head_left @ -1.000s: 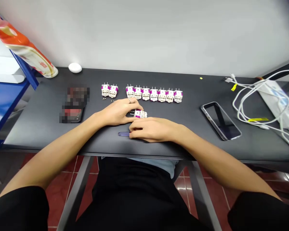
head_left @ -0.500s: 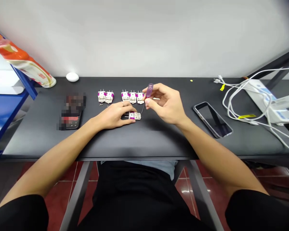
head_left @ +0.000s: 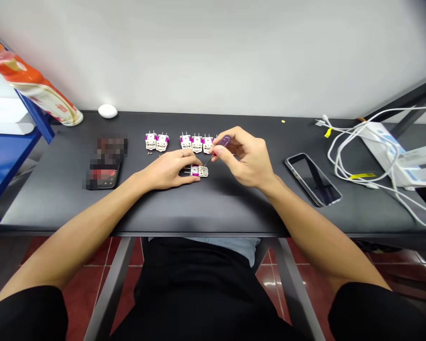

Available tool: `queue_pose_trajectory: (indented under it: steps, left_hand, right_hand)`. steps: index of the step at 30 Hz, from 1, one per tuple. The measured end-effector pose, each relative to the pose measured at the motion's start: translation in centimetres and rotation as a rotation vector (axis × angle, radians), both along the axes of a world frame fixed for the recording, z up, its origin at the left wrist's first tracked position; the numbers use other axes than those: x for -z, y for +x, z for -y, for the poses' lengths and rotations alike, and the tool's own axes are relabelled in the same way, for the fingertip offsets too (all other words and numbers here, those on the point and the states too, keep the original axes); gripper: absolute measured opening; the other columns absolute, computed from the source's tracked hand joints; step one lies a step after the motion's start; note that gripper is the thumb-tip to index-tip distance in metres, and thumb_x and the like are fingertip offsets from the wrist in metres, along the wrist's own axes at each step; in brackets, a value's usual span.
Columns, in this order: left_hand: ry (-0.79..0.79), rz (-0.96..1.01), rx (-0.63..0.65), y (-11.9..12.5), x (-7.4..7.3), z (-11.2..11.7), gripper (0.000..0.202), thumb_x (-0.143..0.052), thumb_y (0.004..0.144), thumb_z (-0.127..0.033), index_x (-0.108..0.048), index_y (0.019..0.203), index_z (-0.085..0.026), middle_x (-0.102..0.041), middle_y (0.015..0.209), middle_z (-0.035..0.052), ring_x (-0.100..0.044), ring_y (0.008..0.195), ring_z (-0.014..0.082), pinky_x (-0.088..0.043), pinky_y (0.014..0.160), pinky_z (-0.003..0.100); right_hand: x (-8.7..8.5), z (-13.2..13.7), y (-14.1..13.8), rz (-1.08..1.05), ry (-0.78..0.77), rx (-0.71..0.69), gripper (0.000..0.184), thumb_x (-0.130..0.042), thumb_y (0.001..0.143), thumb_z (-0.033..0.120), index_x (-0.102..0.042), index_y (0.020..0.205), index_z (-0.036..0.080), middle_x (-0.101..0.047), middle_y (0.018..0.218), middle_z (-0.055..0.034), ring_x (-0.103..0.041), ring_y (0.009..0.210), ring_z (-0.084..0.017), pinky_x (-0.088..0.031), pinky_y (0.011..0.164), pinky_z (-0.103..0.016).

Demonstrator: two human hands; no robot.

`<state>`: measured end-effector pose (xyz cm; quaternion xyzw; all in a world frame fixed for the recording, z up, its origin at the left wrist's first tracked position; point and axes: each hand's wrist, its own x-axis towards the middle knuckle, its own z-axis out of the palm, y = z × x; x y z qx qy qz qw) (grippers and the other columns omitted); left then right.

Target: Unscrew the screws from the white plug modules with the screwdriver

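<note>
My left hand [head_left: 166, 170] rests on the dark table top [head_left: 213, 210] and grips a white plug with magenta parts [head_left: 200, 172] at its fingertips. My right hand [head_left: 243, 158] pinches a small screwdriver with a translucent purple handle [head_left: 224, 140]. Its thin metal shaft [head_left: 208, 160] slants down to the plug, and the tip looks at or very near it. Behind the hands stand matching plugs, a pair [head_left: 156, 141] on the left and a row [head_left: 196, 143] partly hidden by my right hand. Several tiny screws [head_left: 150, 153] lie below the pair.
To the right lie a smartphone [head_left: 313, 180] and a white power strip [head_left: 386, 151] with tangled white cables [head_left: 355, 161]. To the left are a pixelated object [head_left: 106, 163], a white egg-shaped object [head_left: 108, 111], an orange-and-white package [head_left: 31, 80] and a blue shelf [head_left: 10, 175].
My right hand has lifted the screwdriver off the table and brought its tip down to the plug. My left hand and the plug have barely moved, and the view has shifted slightly.
</note>
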<state>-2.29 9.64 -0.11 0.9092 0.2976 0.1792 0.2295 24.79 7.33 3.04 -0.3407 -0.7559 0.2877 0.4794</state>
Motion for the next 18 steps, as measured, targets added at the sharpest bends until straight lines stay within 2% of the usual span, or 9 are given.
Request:
queue_pose_trajectory:
  steps: [8, 15, 18]
  left_hand:
    - [-0.017, 0.003, -0.002, 0.01, -0.09, 0.03, 0.043, -0.071, 0.109, -0.055, -0.079, 0.136, -0.023, -0.079, 0.136, 0.0126, -0.076, 0.114, 0.0282, -0.060, 0.100, 0.039]
    - [0.000, 0.001, 0.008, -0.14, 0.18, -0.12, 0.043, -0.072, 0.109, -0.055, -0.078, 0.136, -0.023, -0.079, 0.135, 0.0123, -0.076, 0.111, 0.0271, -0.059, 0.096, 0.037]
    - [0.008, -0.004, 0.008, -0.17, 0.27, -0.15, 0.043, -0.072, 0.109, -0.055, -0.078, 0.136, -0.022, -0.079, 0.134, 0.0122, -0.076, 0.110, 0.0272, -0.059, 0.095, 0.037]
  right_hand:
    - [0.25, 0.04, -0.13, -0.011, 0.035, 0.022, 0.024, -0.072, 0.111, 0.051, -0.073, 0.112, 0.027, -0.082, 0.098, -0.0008, -0.082, 0.078, -0.017, -0.072, 0.078, -0.033]
    - [0.32, -0.12, 0.01, 0.021, 0.041, -0.003, 0.026, -0.072, 0.111, 0.053, -0.073, 0.114, 0.026, -0.082, 0.099, -0.0009, -0.082, 0.078, -0.016, -0.072, 0.080, -0.031]
    - [0.28, -0.05, -0.01, 0.011, 0.043, -0.009, 0.023, -0.072, 0.112, 0.049, -0.073, 0.114, 0.026, -0.083, 0.100, -0.0010, -0.083, 0.078, -0.015, -0.072, 0.080, -0.030]
